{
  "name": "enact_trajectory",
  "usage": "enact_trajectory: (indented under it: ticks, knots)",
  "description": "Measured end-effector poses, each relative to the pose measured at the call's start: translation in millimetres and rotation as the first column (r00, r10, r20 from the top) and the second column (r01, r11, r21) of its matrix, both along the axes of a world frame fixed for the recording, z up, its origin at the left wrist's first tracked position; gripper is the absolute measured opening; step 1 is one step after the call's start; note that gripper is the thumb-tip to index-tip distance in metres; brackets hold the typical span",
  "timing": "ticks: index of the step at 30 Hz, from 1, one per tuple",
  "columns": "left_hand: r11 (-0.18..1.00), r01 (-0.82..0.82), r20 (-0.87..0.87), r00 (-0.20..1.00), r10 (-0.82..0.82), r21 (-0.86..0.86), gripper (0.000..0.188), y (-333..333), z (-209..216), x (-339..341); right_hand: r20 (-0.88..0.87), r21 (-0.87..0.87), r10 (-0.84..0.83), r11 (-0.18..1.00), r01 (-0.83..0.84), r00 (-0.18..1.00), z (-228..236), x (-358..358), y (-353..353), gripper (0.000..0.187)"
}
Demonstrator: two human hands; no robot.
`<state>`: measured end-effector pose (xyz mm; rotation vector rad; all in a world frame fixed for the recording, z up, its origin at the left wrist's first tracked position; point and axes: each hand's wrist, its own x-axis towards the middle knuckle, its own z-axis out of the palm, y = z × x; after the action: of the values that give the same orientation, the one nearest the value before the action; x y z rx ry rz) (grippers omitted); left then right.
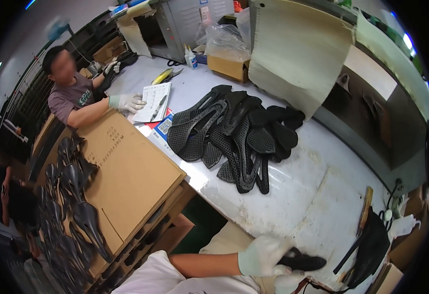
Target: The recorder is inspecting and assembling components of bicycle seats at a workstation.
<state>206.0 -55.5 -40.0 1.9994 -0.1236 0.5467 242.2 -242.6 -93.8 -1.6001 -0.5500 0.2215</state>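
My left hand (265, 257), in a whitish glove, is closed around a black saddle piece (302, 260) at the table's near edge; the hand is slightly blurred. Below it, my right hand (289, 282), also gloved, is mostly cut off by the lower edge of the picture, its fingers hidden. Past my hands, in the middle of the table, lies a heap of black perforated bicycle saddle pads (246, 134), overlapping one another. Right of my hands rests a black cloth-like piece (371, 250), with a wooden-handled tool (366, 208) beside it.
Left of the white table (293, 206), a cardboard stack (131, 171) carries several black saddle shells (84, 210). A gloved co-worker (72, 98) reaches over a notebook (154, 100). Behind the heap stand an open carton (226, 68), glue bottles (191, 58) and a hanging cloth (298, 54).
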Motion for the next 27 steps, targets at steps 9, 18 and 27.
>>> enact_trajectory:
  ticks: [9, 18, 27]
  knots:
    - [0.997, -0.053, 0.178, 0.983, 0.042, 0.056, 0.069, -5, -18, 17, 0.101, -0.159, 0.068, 0.986, -0.052, 0.992, -22, 12, -23, 0.101]
    - [0.988, -0.067, -0.190, 0.981, 0.040, -0.137, 0.049, 12, 11, 32, -0.285, 0.014, -0.087, 0.995, 0.095, 0.955, 53, 40, 32, 0.106]
    - [0.414, -0.236, -0.196, 0.971, 0.137, -0.879, 0.032, -23, 14, -2, -0.135, 0.111, -0.018, 0.993, 0.033, 0.991, 47, -17, 36, 0.074]
